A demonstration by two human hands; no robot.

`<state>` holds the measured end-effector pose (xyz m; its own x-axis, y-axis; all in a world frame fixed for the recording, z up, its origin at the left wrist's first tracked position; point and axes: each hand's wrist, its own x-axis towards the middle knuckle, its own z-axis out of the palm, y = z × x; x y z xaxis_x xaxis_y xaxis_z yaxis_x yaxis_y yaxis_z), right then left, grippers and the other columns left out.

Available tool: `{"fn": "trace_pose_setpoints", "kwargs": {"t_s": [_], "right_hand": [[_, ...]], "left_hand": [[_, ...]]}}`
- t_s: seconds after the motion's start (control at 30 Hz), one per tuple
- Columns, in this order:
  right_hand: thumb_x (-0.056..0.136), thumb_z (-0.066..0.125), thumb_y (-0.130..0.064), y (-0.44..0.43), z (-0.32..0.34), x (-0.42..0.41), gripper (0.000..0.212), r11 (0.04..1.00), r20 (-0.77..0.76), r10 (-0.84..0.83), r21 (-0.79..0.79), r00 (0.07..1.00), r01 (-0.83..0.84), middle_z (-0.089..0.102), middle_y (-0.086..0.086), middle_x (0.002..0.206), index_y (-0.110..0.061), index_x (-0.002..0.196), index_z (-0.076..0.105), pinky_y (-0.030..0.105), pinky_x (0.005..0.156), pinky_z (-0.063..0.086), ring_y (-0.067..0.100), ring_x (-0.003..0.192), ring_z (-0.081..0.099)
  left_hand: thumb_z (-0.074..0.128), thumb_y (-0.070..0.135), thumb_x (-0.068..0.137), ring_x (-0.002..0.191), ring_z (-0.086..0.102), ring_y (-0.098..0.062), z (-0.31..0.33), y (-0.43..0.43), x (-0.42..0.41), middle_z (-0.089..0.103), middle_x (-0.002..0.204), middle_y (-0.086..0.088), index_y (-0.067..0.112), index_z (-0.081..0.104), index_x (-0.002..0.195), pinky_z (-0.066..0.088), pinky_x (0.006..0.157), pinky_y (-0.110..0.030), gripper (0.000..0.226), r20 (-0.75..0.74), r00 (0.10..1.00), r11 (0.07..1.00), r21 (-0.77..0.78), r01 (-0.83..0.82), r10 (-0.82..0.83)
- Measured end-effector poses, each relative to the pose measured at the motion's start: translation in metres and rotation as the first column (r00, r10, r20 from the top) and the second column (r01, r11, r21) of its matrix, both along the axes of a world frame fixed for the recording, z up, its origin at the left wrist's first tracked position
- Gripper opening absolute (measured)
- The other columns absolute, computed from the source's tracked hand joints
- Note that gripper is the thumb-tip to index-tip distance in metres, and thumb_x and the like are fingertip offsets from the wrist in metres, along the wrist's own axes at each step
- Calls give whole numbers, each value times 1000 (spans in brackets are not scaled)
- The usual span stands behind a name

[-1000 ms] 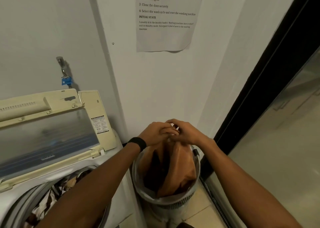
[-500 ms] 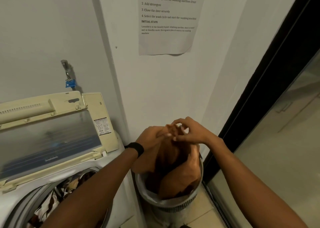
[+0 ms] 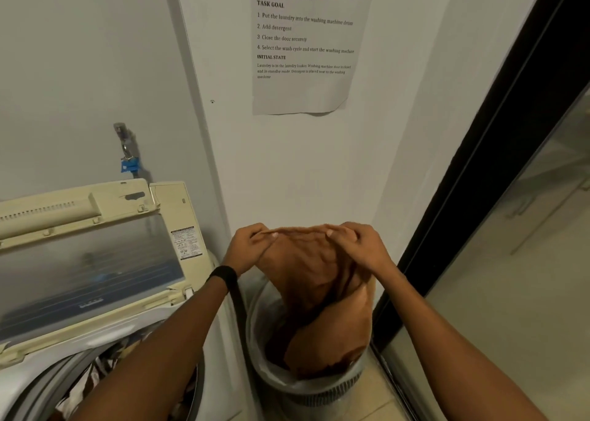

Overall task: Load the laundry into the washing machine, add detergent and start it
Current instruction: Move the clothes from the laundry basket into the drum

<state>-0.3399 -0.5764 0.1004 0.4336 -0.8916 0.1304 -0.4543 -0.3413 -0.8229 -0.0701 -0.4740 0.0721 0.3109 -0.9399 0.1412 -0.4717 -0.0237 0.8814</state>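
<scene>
Left hand (image 3: pixel 247 248): pinches the top edge of the brown cloth (image 3: pixel 314 280).
Right hand (image 3: pixel 357 245): pinches the same edge.
Basket (image 3: pixel 306 388): under both hands, cloth hanging into it.
Washing machine (image 3: pixel 105 340): left of the hands, lid up.

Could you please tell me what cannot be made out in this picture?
Head view:
- Drum: laundry mostly hidden by the left arm and bottom edge.
- Basket: its inside hidden by the brown cloth.
- Wall sheet: top cut off, smallest print blurred.
- Detergent: nowhere in view.
</scene>
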Motion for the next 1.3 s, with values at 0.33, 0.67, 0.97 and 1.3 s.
{"fn": "trace_pose_setpoints", "kwargs": {"t_s": [0.33,0.67,0.97,1.3], "right_hand": [[102,59,-46,26,6,43,32,976,117,167,118,979,-181,77,-4,89,-24,93,80,25,78,58,11,86,73],[98,56,-60,37,-37,21,40,962,-92,207,202,974,-185,72,-6,109,-27,114,70,37,94,58,13,98,69],[103,59,-44,27,1,18,22,992,182,102,49,978,-112,72,-10,96,-26,102,71,17,83,53,4,92,68],[93,62,-65,29,3,40,37,988,166,-4,152,986,-22,69,-10,90,-28,98,59,19,70,52,7,84,68]], "left_hand": [[37,66,98,104,64,-16,4,-21,-81,62,112,-3,23,49,113,54,84,-28,47,-487,873,998,36,50,-26],[48,57,101,95,64,-11,25,-33,-76,66,92,14,22,63,107,56,93,-36,39,-384,921,980,-156,-126,57],[55,62,97,108,67,-16,19,-25,-79,71,112,9,11,60,127,55,93,-23,59,-368,930,990,-137,-31,-22],[58,52,96,128,59,-6,20,-28,-84,62,140,9,16,54,147,48,107,-19,63,-310,949,996,-81,33,-57]]}}
